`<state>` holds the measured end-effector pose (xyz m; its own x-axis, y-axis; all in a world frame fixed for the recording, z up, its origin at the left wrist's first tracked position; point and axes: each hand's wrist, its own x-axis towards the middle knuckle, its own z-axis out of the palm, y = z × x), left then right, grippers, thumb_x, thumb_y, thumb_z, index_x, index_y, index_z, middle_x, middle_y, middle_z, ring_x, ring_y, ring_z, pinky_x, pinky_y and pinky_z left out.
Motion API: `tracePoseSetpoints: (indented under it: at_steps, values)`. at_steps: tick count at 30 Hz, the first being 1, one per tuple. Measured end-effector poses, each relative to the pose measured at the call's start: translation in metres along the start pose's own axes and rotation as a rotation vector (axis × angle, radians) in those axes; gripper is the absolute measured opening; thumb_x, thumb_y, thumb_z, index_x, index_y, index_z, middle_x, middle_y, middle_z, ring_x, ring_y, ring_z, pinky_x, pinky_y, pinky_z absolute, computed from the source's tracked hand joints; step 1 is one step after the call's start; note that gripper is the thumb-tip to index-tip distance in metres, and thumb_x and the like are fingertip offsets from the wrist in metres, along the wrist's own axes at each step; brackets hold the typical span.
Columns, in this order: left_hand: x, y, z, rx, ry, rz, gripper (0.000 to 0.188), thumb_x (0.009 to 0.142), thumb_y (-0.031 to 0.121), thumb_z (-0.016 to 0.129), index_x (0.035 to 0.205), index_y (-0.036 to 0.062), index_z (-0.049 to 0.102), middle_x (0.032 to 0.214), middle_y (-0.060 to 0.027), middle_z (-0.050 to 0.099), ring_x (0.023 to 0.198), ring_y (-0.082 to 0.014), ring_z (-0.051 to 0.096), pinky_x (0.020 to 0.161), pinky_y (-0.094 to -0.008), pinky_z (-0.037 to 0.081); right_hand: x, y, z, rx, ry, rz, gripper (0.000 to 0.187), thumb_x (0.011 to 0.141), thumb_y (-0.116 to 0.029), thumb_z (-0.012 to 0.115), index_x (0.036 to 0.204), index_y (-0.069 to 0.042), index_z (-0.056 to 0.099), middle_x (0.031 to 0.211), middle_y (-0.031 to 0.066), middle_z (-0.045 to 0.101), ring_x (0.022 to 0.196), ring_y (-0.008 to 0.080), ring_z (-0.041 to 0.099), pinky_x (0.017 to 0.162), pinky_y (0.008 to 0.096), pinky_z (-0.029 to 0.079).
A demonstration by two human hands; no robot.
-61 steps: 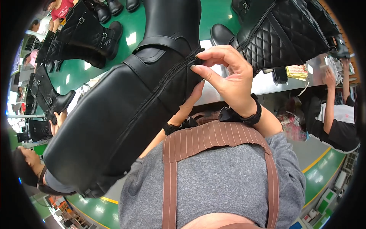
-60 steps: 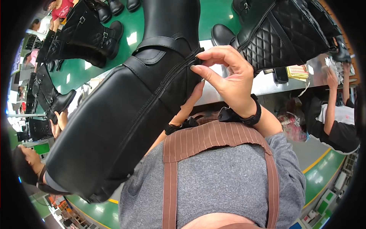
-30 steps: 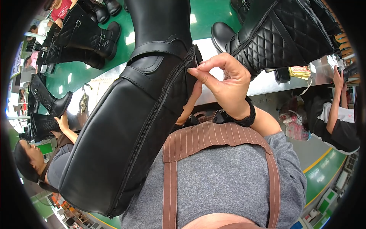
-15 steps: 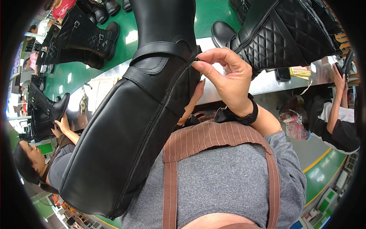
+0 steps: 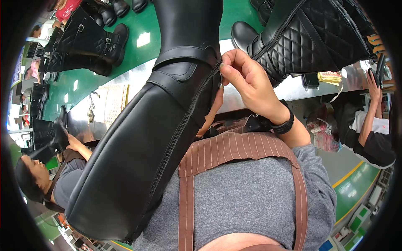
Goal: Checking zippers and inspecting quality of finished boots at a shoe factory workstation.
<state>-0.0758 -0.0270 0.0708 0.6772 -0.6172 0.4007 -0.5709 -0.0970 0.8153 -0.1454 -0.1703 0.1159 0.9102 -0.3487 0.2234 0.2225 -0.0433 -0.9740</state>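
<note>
A tall black boot [image 5: 134, 146] lies slantwise across the view in front of me, its shaft toward the lower left and its foot toward the top. Straps cross it at the ankle, and a long zipper [image 5: 173, 142] runs along its side. My right hand [image 5: 253, 85], with a black wristband, pinches the zipper pull [image 5: 221, 66] near the ankle between thumb and forefinger; the fingers mostly cover the pull. My left hand [image 5: 214, 109] holds the boot from behind, mostly hidden by it, with only some of the hand showing beside the ankle.
Quilted black boots [image 5: 310, 39] lie at the upper right, and more boots [image 5: 90, 42] stand at the upper left on the green surface [image 5: 142, 25]. A metal ledge [image 5: 138, 79] carries a patterned sheet [image 5: 111, 100]. Co-workers handle boots on both sides.
The boot's ankle end has shifted a little right and turned slightly. My right hand has moved right and slightly down with it, still pinching the pull. The left co-worker's boot has tilted.
</note>
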Motion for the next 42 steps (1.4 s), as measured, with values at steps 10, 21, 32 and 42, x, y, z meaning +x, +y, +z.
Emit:
tracePoseSetpoints:
  at_steps: [10,21,32,42]
  values:
    - [0.001,-0.007,0.008,-0.317,0.316,-0.105,0.031,0.085,0.011,0.070,0.112,-0.0007,0.063,0.111,-0.0073,0.063,0.099,-0.0150,0.059,0.091,-0.0289,0.045,-0.007,0.002,-0.035,-0.223,-0.020,0.117,0.022,0.101,-0.023,0.043,0.095,-0.003,0.049,0.077,0.0074,0.057,0.071,0.0143,0.056,0.071,0.0263,0.047]
    - [0.006,-0.028,0.001,-0.356,0.386,-0.044,0.028,0.081,0.007,0.074,0.106,-0.0020,0.066,0.103,-0.0062,0.067,0.091,-0.0139,0.062,0.085,-0.0268,0.048,-0.078,-0.007,-0.089,-0.776,-0.187,0.546,0.018,0.077,-0.016,0.075,0.081,-0.001,0.067,0.070,0.0081,0.062,0.064,0.0160,0.061,0.061,0.0277,0.048]
    - [0.011,-0.025,0.011,-0.647,0.198,-0.368,0.028,0.083,0.006,0.072,0.109,0.0000,0.064,0.104,-0.0049,0.065,0.091,-0.0127,0.061,0.083,-0.0261,0.049,-0.032,0.069,-0.111,-0.473,0.283,0.214,0.045,0.079,-0.021,0.076,0.115,0.001,0.060,0.104,0.0087,0.068,0.096,0.0171,0.063,0.084,0.0298,0.048]
    - [0.031,-0.026,0.009,-1.098,0.012,-0.373,0.047,0.092,0.029,0.061,0.129,0.0025,0.050,0.124,-0.0093,0.058,0.113,-0.0228,0.057,0.102,-0.0425,0.042,-0.034,0.054,-0.069,0.799,0.347,0.185,0.035,0.092,-0.027,0.054,0.114,-0.001,0.061,0.109,0.0079,0.065,0.101,0.0186,0.062,0.092,0.0332,0.046]
